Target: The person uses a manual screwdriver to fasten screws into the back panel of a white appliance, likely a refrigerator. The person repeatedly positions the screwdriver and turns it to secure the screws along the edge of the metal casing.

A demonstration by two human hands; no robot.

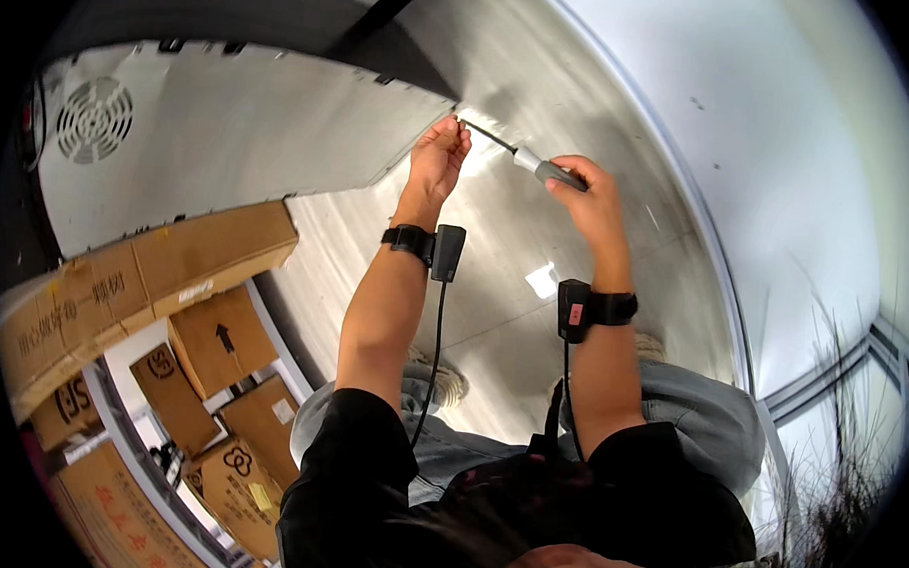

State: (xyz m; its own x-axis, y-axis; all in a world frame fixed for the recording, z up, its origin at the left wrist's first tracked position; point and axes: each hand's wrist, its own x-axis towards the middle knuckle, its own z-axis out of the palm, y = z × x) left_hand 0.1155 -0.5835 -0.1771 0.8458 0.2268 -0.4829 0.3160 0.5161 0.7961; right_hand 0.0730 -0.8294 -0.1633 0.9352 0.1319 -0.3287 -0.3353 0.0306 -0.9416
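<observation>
My right hand (592, 201) is wrapped round the grey handle of a screwdriver (528, 158). The thin dark shaft slants up and left to the fingers of my left hand (441, 155). Those fingers are pinched together around the screwdriver's tip, beside the corner of a large grey metal panel (250, 127). Whatever small thing they may hold at the tip is too small to make out. The panel carries a round slotted vent (96, 120) on its left part, and small dark clips or slots line its edges.
A long cardboard box (165, 264) lies along the panel's lower edge. Below it, a shelf rack (148, 474) holds several cardboard boxes. A white wall panel (769, 165) curves along the right. Dark thin-leaved plant (837, 468) stands lower right. Cables hang from both wrist devices.
</observation>
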